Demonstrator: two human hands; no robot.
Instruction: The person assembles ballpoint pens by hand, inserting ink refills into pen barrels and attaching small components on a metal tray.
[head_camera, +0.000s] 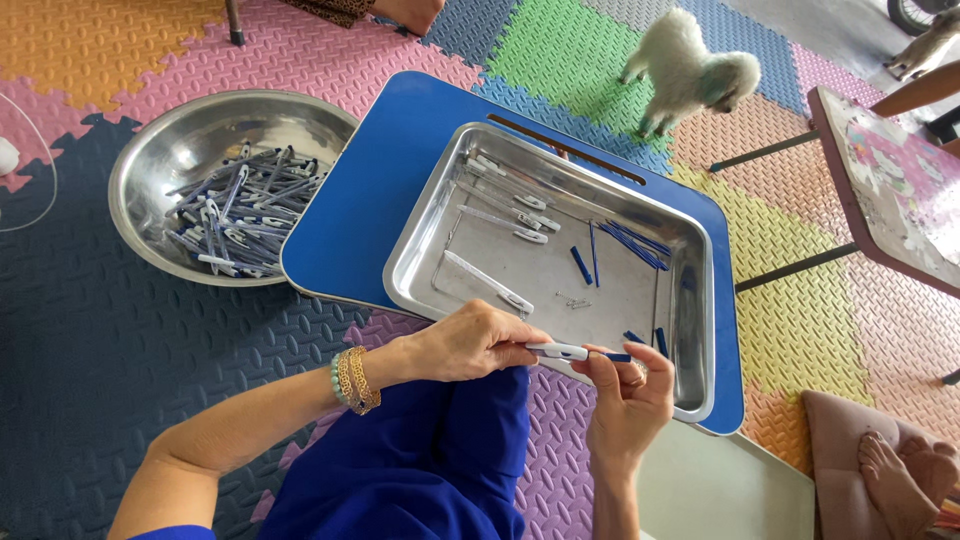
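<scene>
Steel gleams at frame centre: a rectangular tray (690, 300) on a blue lap table (370, 200) holds white pen barrels and blue parts. Just below its lower edge, the left hand (470, 342) pinches a white pen barrel (558, 351), fingers closed round it. The right hand (630, 400) grips a blue piece (617, 357) at the barrel's end. Upper left, a round steel bowl (150, 160) holds many finished pens. A white dog (685, 65) stands at upper right.

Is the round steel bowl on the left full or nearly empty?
Partly filled. The round steel bowl holds a loose pile of blue and white pen-like pieces over its right side; bare metal shows on its left.
</scene>
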